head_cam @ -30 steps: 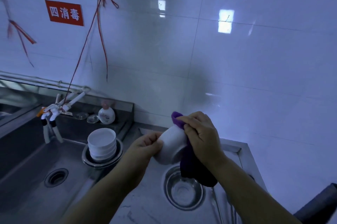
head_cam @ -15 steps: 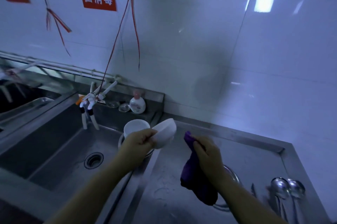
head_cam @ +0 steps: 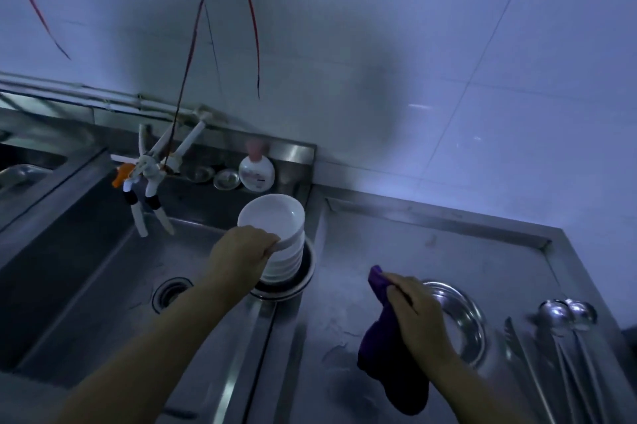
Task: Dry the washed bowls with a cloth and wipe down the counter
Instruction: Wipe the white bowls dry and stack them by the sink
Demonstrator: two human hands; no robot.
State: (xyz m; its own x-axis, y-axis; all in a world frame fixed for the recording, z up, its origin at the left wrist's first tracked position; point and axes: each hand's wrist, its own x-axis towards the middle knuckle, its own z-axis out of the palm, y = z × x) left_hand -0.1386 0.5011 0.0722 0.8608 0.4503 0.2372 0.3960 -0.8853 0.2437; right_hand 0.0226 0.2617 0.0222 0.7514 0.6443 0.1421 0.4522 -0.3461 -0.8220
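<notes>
Two hands split the job. The left hand [head_cam: 241,253] pinches the near rim of the top bowl [head_cam: 272,218], thumb over the edge, fingers curled beneath, on the stack of white bowls [head_cam: 284,258]. That stack stands in a metal dish [head_cam: 305,280] on the ridge between the sink [head_cam: 86,271] and the counter [head_cam: 431,251]. Probably it is seating the bowl there.

At four o'clock from the stack, the right hand [head_cam: 415,318] clutches the purple cloth [head_cam: 389,365], which hangs loose above the counter, kept off the bowls while the stack is handled.

At five o'clock from the cloth hand, a steel basin [head_cam: 468,327] lies partly hidden; ladles [head_cam: 565,315] lie at three o'clock. Both would obstruct wiping. At eleven o'clock from the stack, taps [head_cam: 148,182] and a soap bottle [head_cam: 256,171] stand clear.
</notes>
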